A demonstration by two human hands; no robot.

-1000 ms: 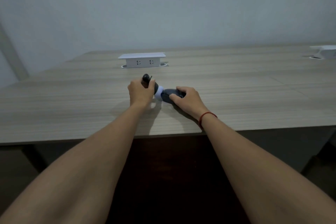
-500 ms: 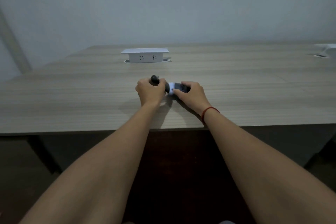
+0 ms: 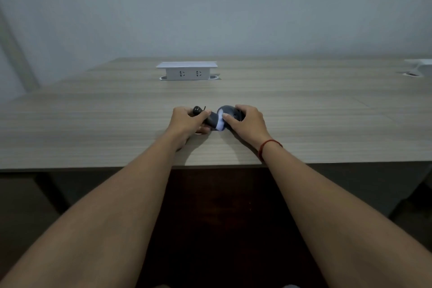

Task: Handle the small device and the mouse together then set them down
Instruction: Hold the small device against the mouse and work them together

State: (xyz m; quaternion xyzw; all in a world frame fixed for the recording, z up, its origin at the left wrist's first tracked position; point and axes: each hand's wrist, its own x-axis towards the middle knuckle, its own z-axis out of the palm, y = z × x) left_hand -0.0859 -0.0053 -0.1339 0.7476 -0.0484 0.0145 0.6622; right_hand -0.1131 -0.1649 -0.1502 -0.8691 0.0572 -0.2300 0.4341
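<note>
My left hand grips a small dark device whose round end with a thin loop sticks out past my fingers; its other end glows white. My right hand holds a dark mouse, with the thumb pressed near the glowing end. The device's lit tip touches the mouse between my hands. Both hands rest low over the wooden table, a short way in from its front edge.
A white pop-up socket box stands at the table's back middle. A second white box sits at the far right edge. A grey wall rises behind the table. Dark space lies under the front edge.
The hands stayed together on the device and mouse; the device tilted so its glowing end now presses against the mouse. The view shifted slightly.
</note>
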